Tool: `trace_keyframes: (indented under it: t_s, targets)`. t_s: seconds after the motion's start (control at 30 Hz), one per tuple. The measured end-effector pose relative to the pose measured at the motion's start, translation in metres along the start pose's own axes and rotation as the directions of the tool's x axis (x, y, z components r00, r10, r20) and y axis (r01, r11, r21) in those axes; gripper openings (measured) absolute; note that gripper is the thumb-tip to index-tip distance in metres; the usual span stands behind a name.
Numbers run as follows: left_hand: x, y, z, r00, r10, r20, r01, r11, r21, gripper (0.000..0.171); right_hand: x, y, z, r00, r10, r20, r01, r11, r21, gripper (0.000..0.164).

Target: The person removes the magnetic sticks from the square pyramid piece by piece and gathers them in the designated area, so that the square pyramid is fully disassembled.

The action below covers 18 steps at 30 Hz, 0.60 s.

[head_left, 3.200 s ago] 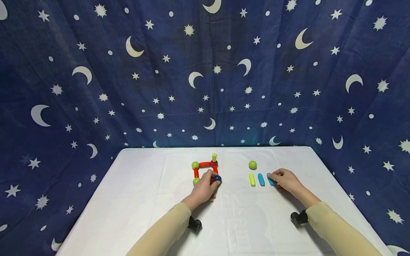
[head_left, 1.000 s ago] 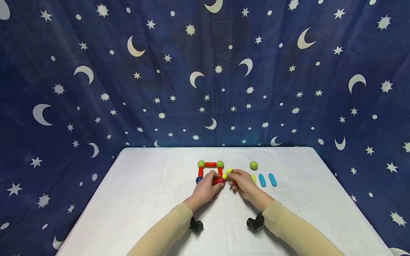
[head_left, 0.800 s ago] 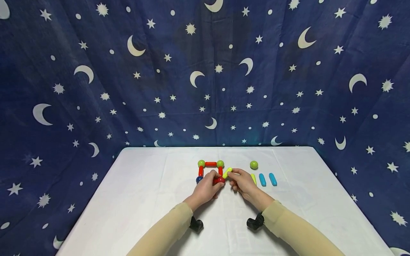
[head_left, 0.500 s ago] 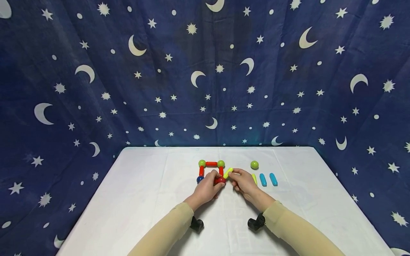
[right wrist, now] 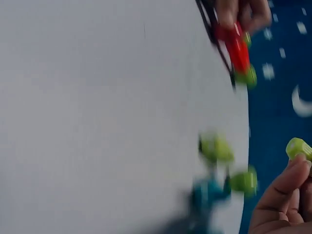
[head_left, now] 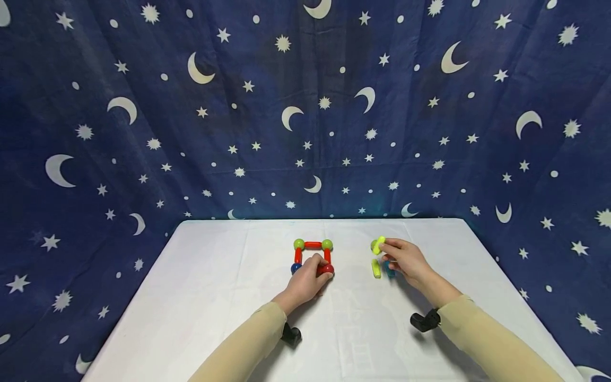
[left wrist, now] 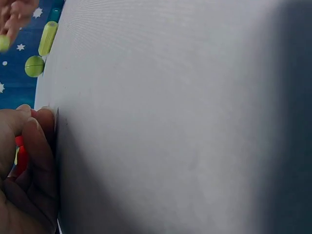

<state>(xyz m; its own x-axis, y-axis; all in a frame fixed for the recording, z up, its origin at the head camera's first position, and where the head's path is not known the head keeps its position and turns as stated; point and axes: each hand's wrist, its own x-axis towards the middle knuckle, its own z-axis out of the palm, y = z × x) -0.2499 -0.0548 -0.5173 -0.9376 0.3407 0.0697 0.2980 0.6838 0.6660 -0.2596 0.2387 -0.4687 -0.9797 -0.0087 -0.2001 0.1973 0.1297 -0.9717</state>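
Note:
A square of red rods joined by balls (head_left: 312, 245) lies on the table, with two green balls at the back corners, a blue ball (head_left: 296, 268) front left and a red ball (head_left: 328, 269) front right. My left hand (head_left: 305, 281) grips its front side beside the red ball, covering most of the front rod. Off to the right, my right hand (head_left: 408, 262) pinches a yellow-green rod (head_left: 379, 245) between thumb and fingers. That rod partly covers a loose green ball (head_left: 374, 245) in the head view. In the right wrist view the pinched rod (right wrist: 298, 147) is raised, apart from the blurred pieces.
A second yellow-green rod (head_left: 376, 268) and a blue rod (head_left: 389, 269) lie under and beside my right hand; another blue rod seen earlier is hidden. A white cloth covers the table (head_left: 215, 297). A dark blue curtain (head_left: 258, 132) with moons and stars hangs behind.
The square has turned clockwise, and its upright yellow-green rod has come off into my right hand. That hand has just moved right, away from the square. My left hand stays on the square.

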Motion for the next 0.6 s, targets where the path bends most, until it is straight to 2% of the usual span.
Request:
trace_keyframes:
  t_s: [0.13, 0.2, 0.3, 0.43, 0.6]
  targets:
    - [0.000, 0.000, 0.000, 1.000, -0.005, 0.008, 0.005, 1.000, -0.024, 0.029, -0.002, 0.001, -0.048, 0.997, 0.015, -0.082, -0.025, 0.992, -0.123, 0.063]
    - [0.000, 0.000, 0.000, 1.000, -0.008, 0.015, 0.008, 0.999, -0.044, 0.029, -0.003, 0.005, -0.069, 0.994, 0.020, -0.103, -0.041, 0.978, -0.205, 0.063]
    - [-0.001, 0.000, -0.002, 0.999, -0.019, 0.028, 0.022, 0.997, -0.080, 0.029, -0.004, 0.014, -0.090, 0.993, 0.049, -0.109, -0.081, 0.945, -0.316, 0.062]
    - [-0.002, 0.000, -0.002, 0.998, -0.034, 0.043, 0.038, 0.994, -0.105, 0.029, -0.005, 0.026, -0.098, 0.991, 0.099, -0.094, -0.129, 0.903, -0.409, 0.058]
    - [-0.001, 0.001, -0.001, 0.998, -0.042, 0.051, 0.048, 0.992, -0.116, 0.030, -0.003, 0.033, -0.093, 0.993, 0.072, -0.091, -0.107, 0.872, -0.478, 0.048]
